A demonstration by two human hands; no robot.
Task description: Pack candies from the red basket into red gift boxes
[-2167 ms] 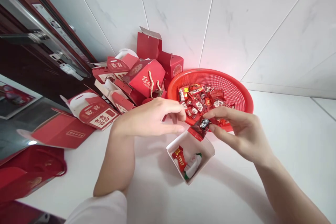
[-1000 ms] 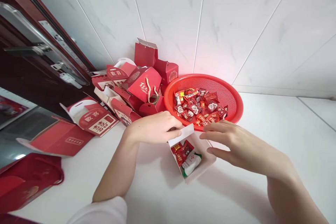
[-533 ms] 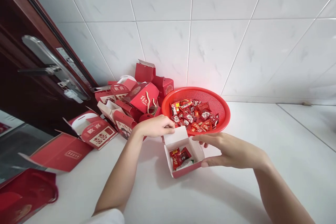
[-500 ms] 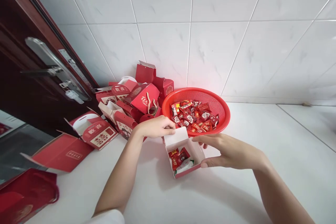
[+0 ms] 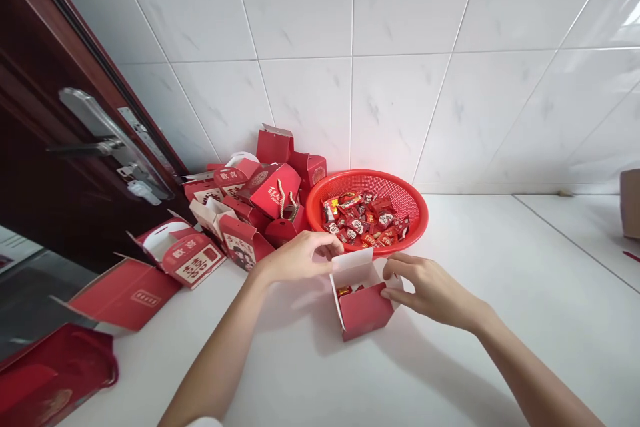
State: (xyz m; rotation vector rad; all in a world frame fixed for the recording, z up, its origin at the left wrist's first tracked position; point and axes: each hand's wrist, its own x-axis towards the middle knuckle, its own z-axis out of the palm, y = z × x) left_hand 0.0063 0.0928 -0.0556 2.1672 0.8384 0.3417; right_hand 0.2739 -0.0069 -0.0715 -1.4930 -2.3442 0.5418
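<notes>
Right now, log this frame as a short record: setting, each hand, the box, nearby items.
setting: white surface against a tiled wall
left hand: fingers on the box's white flap
right hand: fingers on the box's right side
box: small, red, open, wrapped sweets inside
basket: red, behind box, holds wrapped sweets
pile of red boxes: left of basket

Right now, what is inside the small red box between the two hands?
Inside the small red box, a few red-wrapped candies show near the top. The front wall covers everything lower, so the rest cannot be seen.
</notes>
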